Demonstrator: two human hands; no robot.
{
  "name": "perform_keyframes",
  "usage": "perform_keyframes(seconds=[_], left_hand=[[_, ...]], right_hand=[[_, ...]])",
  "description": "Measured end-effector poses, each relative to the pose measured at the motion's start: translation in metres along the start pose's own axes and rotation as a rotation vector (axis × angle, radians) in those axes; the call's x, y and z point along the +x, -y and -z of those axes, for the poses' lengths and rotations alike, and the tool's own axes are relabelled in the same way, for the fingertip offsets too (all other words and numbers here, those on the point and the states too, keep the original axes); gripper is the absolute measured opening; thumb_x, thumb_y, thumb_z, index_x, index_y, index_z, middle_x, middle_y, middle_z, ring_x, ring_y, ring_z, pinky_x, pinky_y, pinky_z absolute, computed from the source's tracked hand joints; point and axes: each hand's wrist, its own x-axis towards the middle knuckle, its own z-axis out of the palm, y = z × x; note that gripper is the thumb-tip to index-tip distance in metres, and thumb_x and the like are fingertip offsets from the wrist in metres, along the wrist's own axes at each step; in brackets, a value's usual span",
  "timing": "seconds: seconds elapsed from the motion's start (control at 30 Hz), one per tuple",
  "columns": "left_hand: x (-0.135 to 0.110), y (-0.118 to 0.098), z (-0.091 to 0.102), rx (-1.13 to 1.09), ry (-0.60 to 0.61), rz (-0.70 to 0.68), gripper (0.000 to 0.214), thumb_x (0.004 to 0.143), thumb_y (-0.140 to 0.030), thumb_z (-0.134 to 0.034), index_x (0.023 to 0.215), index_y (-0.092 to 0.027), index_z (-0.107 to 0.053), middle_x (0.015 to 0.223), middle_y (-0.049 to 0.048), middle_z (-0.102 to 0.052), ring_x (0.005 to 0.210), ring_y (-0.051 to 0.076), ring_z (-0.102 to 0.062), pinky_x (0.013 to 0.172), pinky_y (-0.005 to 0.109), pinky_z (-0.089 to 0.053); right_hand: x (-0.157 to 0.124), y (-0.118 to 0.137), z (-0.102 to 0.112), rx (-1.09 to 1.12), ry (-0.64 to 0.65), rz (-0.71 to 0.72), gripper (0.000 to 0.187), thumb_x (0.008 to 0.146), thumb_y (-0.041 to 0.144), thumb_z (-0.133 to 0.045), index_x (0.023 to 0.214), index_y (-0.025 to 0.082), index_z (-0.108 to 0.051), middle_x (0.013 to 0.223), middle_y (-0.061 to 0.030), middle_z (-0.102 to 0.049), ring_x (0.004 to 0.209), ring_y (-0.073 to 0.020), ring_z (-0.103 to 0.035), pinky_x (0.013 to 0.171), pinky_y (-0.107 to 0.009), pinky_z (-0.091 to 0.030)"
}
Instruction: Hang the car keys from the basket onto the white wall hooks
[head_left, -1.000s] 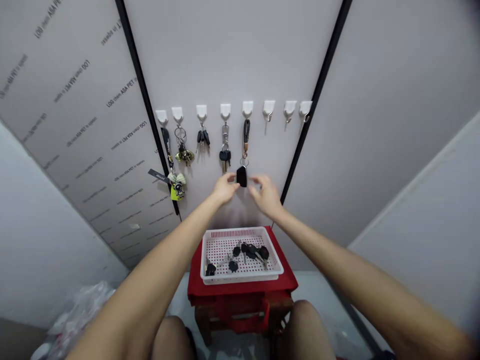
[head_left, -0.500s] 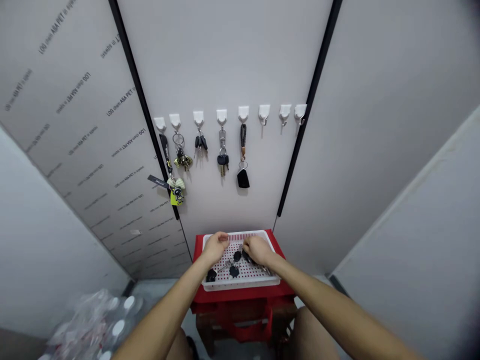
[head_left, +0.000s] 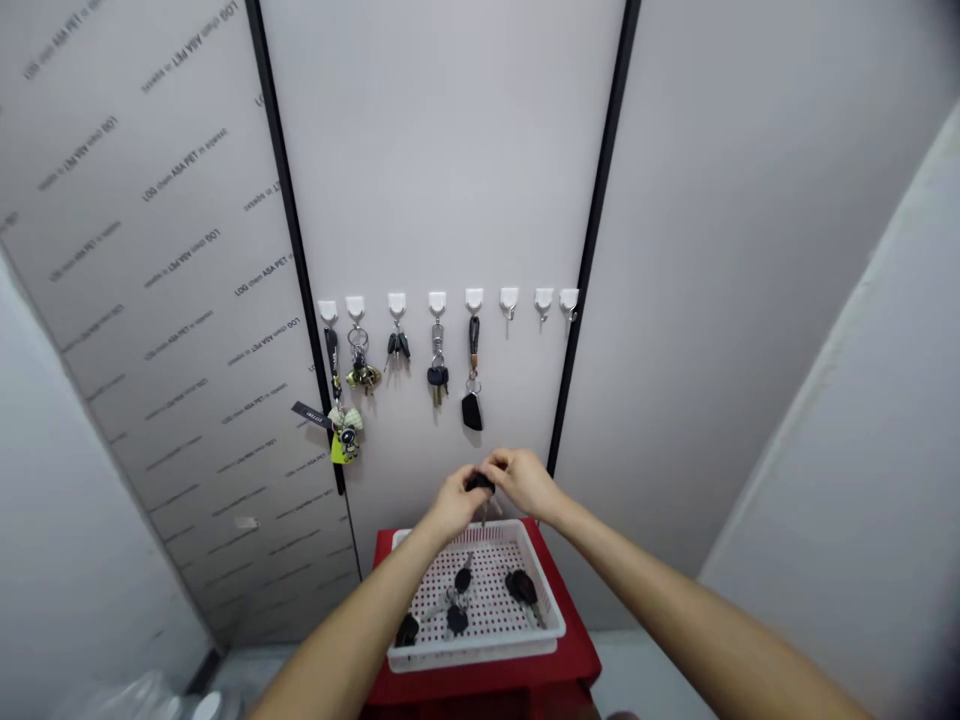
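Between my two hands, above the far edge of the basket, is a bunch of keys [head_left: 482, 484] with black heads and metal blades pointing down. My left hand [head_left: 456, 502] closes on its left side. From the right, my right hand [head_left: 521, 482] pinches its top; the exact grip is partly hidden by the fingers. Below sits a white perforated basket [head_left: 480, 655] holding other keys: black-headed keys [head_left: 457, 618] in the middle, a dark set [head_left: 523, 588] at the right and a black piece [head_left: 406, 630] at the front left.
White hooks [head_left: 509, 298] run in a row along the wall; the three at the right carry nothing. Key sets hang from the others, including a black fob [head_left: 472, 410] on a braided strap. The basket stands on a red-covered stool [head_left: 574, 655]. Plastic-wrapped bottles [head_left: 206, 706] are at lower left.
Both hands have risen out of the basket and come together, bringing the bunch of keys up. The view has tilted upward, so the hooks and basket appear lower.
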Motion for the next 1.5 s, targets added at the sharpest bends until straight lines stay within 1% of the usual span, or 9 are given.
perform_keyframes(seconds=[0.13,0.3,0.5,0.7,0.87,1.0,1.13,1.37,1.5], left_hand=[[0.012,-0.039,0.001,-0.068,-0.061,0.001,0.016,0.064,-0.019,-0.043,0.079,-0.013,-0.045,0.052,-0.0046,-0.047,0.039,0.004,-0.038,0.043,0.017,-0.031],[0.017,-0.057,-0.001,0.101,-0.237,-0.202,0.02,0.055,-0.017,-0.054,0.074,-0.014,-0.048,0.069,0.0003,-0.053,0.059,0.007,-0.047,0.054,0.018,-0.036],[0.018,-0.067,0.0,0.322,-0.195,-0.255,0.017,0.06,-0.015,-0.047,0.076,-0.014,-0.052,0.067,0.001,-0.056,0.056,0.008,-0.048,0.056,0.02,-0.037],[0.037,-0.093,0.0,0.384,-0.333,-0.361,0.021,0.059,-0.028,-0.052,0.075,-0.015,-0.053,0.07,0.003,-0.058,0.065,0.011,-0.051,0.062,0.024,-0.039],[0.061,-0.109,0.0,0.143,-0.217,-0.351,0.037,0.062,-0.023,-0.051,0.096,-0.012,-0.045,0.093,0.0093,-0.054,0.08,0.012,-0.05,0.07,0.023,-0.038],[0.068,-0.125,-0.001,0.124,-0.168,-0.299,0.045,0.062,-0.018,-0.05,0.105,-0.012,-0.039,0.104,0.0124,-0.047,0.087,0.013,-0.048,0.073,0.024,-0.037],[0.071,-0.141,-0.007,0.167,-0.159,-0.292,0.047,0.062,-0.013,-0.048,0.108,-0.013,-0.037,0.104,0.0109,-0.048,0.09,0.013,-0.046,0.074,0.023,-0.036],[0.074,-0.134,-0.011,0.29,-0.195,-0.242,0.047,0.062,-0.013,-0.047,0.108,-0.012,-0.037,0.104,0.0112,-0.047,0.088,0.015,-0.047,0.074,0.024,-0.036],[0.067,-0.118,-0.004,0.269,-0.198,-0.202,0.051,0.062,-0.012,-0.047,0.111,-0.011,-0.034,0.106,0.0129,-0.046,0.085,0.014,-0.048,0.072,0.024,-0.038]], right_hand=[[0.014,0.01,0.029,0.136,-0.056,-0.148,0.018,0.064,0.029,-0.043,0.053,0.015,-0.049,0.046,0.0023,-0.047,0.044,-0.0071,-0.041,0.043,-0.019,-0.032],[0.022,0.021,0.042,0.341,-0.049,-0.259,0.018,0.063,0.029,-0.043,0.052,0.015,-0.043,0.045,0.0035,-0.044,0.042,-0.0056,-0.041,0.04,-0.016,-0.033],[0.032,0.032,0.055,-0.005,-0.055,-0.175,0.018,0.062,0.026,-0.043,0.051,0.013,-0.047,0.043,0.0024,-0.045,0.038,-0.0044,-0.036,0.038,-0.016,-0.027],[0.056,0.05,0.085,-0.124,-0.151,-0.093,0.019,0.064,0.026,-0.041,0.052,0.014,-0.047,0.044,0.0013,-0.048,0.04,-0.0057,-0.041,0.04,-0.017,-0.03],[0.084,0.056,0.106,-0.008,-0.292,-0.024,0.013,0.065,0.022,-0.042,0.057,0.013,-0.048,0.049,0.0005,-0.049,0.045,-0.007,-0.047,0.046,-0.017,-0.036],[0.104,0.05,0.114,0.071,-0.425,-0.076,0.013,0.065,0.02,-0.041,0.061,0.013,-0.05,0.052,-0.0006,-0.052,0.045,-0.0073,-0.048,0.047,-0.019,-0.039],[0.118,0.041,0.116,-0.015,-0.57,-0.139,0.015,0.065,0.021,-0.041,0.062,0.013,-0.053,0.053,-0.0025,-0.055,0.05,-0.0097,-0.051,0.052,-0.021,-0.04],[0.127,0.028,0.106,-0.137,-0.556,-0.185,0.017,0.064,0.018,-0.04,0.06,0.014,-0.056,0.055,-0.0035,-0.057,0.059,-0.013,-0.054,0.059,-0.023,-0.041],[0.123,0.024,0.104,-0.13,-0.555,-0.19,0.019,0.063,0.015,-0.04,0.071,0.014,-0.057,0.062,-0.0039,-0.058,0.065,-0.0136,-0.054,0.062,-0.025,-0.041]])
